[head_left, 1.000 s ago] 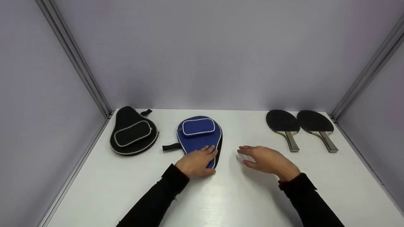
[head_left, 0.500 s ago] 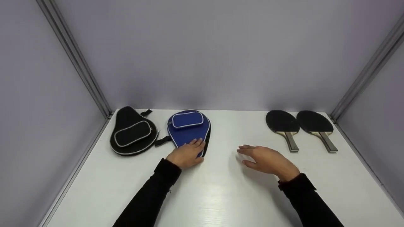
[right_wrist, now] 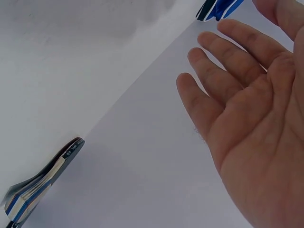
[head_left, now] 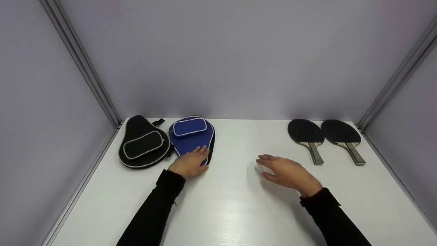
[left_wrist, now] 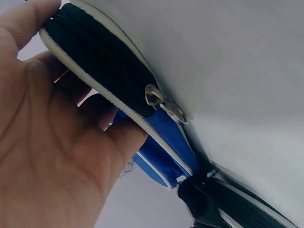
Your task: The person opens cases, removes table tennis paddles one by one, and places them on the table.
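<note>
The left hand (head_left: 188,163) rests on the near, narrow end of the blue paddle case (head_left: 191,138), its fingers laid over the top; the left wrist view shows the thumb under the zippered rim and the fingers curled over it, so the hand grips the case's edge. The blue paddle case lies flat at the back left of the white table (head_left: 239,212), and its left rim touches the black paddle case (head_left: 142,144), which sits near the table's left edge and the metal corner post (head_left: 80,59).

The right hand (head_left: 288,172) hovers just above the table's middle, palm down, fingers straight and slightly spread, holding nothing. Bare table lies between the two hands and all along the near side. At the back right, well apart from the right hand, two table tennis paddles (head_left: 324,136) lie side by side, nearly touching, handles toward the person; the outer one is close to the right edge.

Counted: two cases, one blue and one black; two paddles, both black-faced.
</note>
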`<state>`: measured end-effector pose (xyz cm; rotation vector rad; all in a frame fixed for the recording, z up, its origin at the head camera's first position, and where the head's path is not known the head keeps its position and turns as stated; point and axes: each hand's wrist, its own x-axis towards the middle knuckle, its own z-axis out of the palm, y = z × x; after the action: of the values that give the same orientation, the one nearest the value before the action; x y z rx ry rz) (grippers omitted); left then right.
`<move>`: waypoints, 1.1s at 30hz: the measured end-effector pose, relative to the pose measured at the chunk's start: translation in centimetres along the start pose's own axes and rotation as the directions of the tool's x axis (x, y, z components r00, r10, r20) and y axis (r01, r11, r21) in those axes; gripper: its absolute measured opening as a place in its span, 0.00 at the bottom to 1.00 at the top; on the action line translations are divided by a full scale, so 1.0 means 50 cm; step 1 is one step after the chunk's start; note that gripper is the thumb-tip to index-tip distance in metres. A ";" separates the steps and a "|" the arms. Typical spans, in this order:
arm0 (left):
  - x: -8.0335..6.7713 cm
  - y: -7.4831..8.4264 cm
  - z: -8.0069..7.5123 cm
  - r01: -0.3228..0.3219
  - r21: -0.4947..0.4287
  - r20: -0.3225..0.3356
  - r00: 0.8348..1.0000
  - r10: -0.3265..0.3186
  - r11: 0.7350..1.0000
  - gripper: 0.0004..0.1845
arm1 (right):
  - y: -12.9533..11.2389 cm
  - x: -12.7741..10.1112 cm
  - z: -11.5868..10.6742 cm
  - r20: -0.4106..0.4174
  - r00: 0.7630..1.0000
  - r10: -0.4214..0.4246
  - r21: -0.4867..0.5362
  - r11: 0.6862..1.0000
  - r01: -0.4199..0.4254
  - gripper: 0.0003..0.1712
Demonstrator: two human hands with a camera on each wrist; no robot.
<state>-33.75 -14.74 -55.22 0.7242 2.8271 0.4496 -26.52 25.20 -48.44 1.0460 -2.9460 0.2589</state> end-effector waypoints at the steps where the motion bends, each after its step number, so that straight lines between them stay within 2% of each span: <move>1: 0.006 -0.010 0.003 0.003 -0.025 0.007 1.000 -0.003 1.000 0.43 | -0.001 0.000 0.002 -0.006 1.000 0.001 -0.006 1.000 -0.001 0.30; 3: 0.002 -0.021 0.003 -0.009 -0.040 -0.010 1.000 0.009 0.999 0.43 | -0.002 0.000 0.004 -0.018 1.000 0.007 -0.015 1.000 -0.008 0.30; 7: -0.008 -0.024 -0.010 -0.013 -0.032 -0.004 1.000 0.013 0.999 0.42 | 0.000 -0.001 0.008 -0.029 0.999 0.035 -0.014 0.999 -0.035 0.32; 14: -0.064 0.028 -0.083 0.022 -0.035 0.044 0.999 -0.020 0.999 0.40 | 0.001 -0.003 0.010 -0.033 0.996 0.081 -0.016 0.997 -0.082 0.34; 17: -0.074 0.029 -0.094 0.035 -0.020 0.049 0.998 -0.034 0.999 0.39 | 0.001 0.001 0.011 -0.048 0.994 0.096 -0.032 0.995 -0.097 0.34; 19: -0.075 0.023 -0.097 0.043 -0.026 0.059 0.997 -0.041 0.999 0.39 | 0.002 0.004 0.014 -0.062 0.994 0.094 -0.038 0.995 -0.096 0.35; 20: -0.071 0.008 -0.090 0.028 -0.031 0.048 0.998 -0.027 0.999 0.39 | 0.003 0.005 0.015 -0.068 0.993 0.092 -0.040 0.995 -0.095 0.35; 25: -0.064 -0.008 -0.089 0.028 -0.046 0.070 0.997 -0.025 0.999 0.40 | 0.012 0.007 0.022 -0.070 0.994 0.082 -0.039 0.996 -0.085 0.38; 28: -0.064 0.004 -0.096 0.051 -0.036 0.088 0.995 -0.047 0.998 0.40 | 0.017 0.007 0.026 -0.055 0.995 0.082 -0.030 0.996 -0.084 0.38; 33: -0.058 0.005 -0.112 0.045 -0.009 0.071 0.996 -0.045 0.999 0.40 | 0.023 0.007 0.029 -0.045 0.996 0.081 -0.016 0.997 -0.082 0.38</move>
<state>-32.55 -17.31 -49.61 0.6593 2.7668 0.4236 -27.43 25.66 -50.02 0.9071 -2.9499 0.2526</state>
